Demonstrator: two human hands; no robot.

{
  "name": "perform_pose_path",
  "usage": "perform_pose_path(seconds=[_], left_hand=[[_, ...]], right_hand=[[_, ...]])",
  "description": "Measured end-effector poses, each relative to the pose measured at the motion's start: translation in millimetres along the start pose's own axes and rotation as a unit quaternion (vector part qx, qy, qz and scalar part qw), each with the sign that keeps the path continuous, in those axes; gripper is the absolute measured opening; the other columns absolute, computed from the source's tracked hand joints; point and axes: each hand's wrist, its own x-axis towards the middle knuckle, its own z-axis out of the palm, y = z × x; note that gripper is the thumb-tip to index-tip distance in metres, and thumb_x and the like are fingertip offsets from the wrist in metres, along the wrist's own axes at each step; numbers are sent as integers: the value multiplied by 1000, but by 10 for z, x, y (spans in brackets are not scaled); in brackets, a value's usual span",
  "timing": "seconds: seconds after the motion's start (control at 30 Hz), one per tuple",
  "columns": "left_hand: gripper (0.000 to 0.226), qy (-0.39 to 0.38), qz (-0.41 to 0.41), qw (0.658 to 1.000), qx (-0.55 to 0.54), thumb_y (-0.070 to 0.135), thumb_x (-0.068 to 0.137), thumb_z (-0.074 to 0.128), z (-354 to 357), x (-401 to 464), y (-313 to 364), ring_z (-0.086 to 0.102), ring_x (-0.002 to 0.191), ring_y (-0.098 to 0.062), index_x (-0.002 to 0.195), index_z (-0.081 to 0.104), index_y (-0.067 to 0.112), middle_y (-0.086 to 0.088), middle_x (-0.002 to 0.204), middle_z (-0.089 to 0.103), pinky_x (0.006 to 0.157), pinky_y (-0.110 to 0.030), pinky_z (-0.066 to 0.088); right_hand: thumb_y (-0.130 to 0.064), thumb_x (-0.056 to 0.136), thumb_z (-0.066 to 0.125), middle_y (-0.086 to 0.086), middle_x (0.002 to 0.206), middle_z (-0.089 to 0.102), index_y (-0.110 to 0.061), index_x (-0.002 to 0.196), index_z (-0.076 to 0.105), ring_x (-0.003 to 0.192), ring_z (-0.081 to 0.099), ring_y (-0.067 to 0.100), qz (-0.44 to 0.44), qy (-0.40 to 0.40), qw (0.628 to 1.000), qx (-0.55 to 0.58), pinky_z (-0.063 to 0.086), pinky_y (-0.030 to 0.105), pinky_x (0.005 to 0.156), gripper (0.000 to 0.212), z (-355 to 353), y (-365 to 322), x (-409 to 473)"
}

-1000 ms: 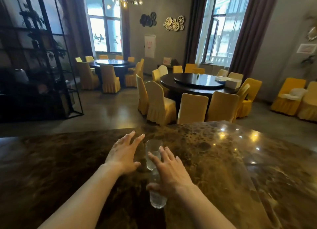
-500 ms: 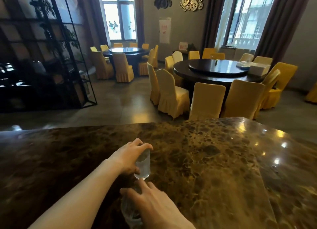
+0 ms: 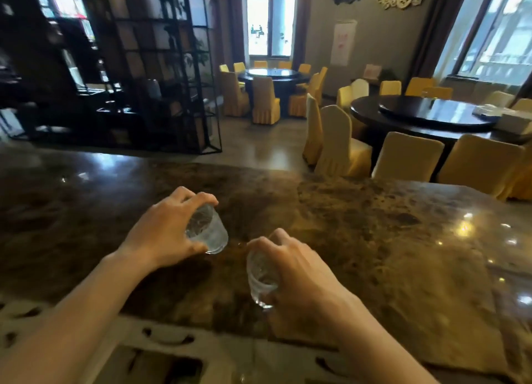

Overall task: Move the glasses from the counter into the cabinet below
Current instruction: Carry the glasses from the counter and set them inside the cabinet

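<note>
Clear, patterned glass fills both of your hands. Your left hand wraps one glass from the side, fingers curled over its far rim and thumb under its near edge, so the grip is closed on it; the glass leans, its mouth tipped towards your palm. Whether its base touches the stone or is just off it, you cannot tell from this view. Your right hand comes over the top of the second glass, fingers folded round its upper part and thumb down its near side, the grip closed on that one too. This glass hangs nearer to you, close to the near edge of the worktop, and its base looks clear of the surface.

The two glasses are near each other but apart, with a strip of dark brown mottled marble showing between them. The worktop is glossy and throws back spots of light on your right side. Below its near edge you can see a pale carved panel with cut-out shapes.

Beyond the worktop stand chairs in yellow covers around a dark round table, and a black open shelf frame rises on your left.
</note>
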Motion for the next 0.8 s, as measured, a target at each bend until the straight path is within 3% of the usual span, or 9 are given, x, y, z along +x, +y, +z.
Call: perform_pose_path(seconds=[0.3, 0.4, 0.5, 0.63, 0.8], left_hand=[[89, -44, -91, 995, 16, 56, 55, 84, -233, -2435, -344, 56, 95, -13, 133, 42, 52, 18, 114, 45, 74, -33, 53], [89, -68, -121, 990, -10, 58, 59, 84, -22, -3034, -370, 55, 95, -11, 135, 37, 55, 21, 114, 43, 70, -25, 50], [89, -86, -156, 983, -41, 55, 60, 85, 314, -3419, -323, 52, 96, -5, 134, 35, 56, 23, 113, 41, 75, -21, 49], [88, -115, -213, 964, -114, 56, 62, 84, 959, -3671, -238, 48, 101, -2, 134, 34, 57, 26, 113, 38, 85, -24, 50], [89, -155, -272, 943, -113, 60, 68, 76, 2090, -3653, -122, 53, 102, -11, 138, 22, 58, 23, 126, 29, 76, -25, 51]], right_hand=[[-42, 67, 88, -4, 117, 49, -43, 134, 45, 96, 62, 24, -17, -43, 999, 24, 58, 40, 80, 80, 509, -1270, -638], [-44, 65, 90, -7, 121, 48, -43, 136, 42, 102, 59, 21, -24, -84, 996, 34, 58, 38, 83, 85, 855, -1426, -851], [-46, 67, 88, -7, 125, 46, -44, 137, 39, 107, 57, 20, -25, -131, 991, 32, 56, 36, 86, 85, 1288, -1387, -1019], [-52, 71, 83, -10, 121, 45, -46, 134, 38, 101, 58, 17, -11, -181, 983, 41, 57, 31, 78, 79, 1928, -1100, -1180], [-43, 78, 80, -7, 134, 39, -44, 142, 32, 111, 61, 29, 48, -232, 970, 59, 54, 40, 85, 80, 2805, -442, -1183]])
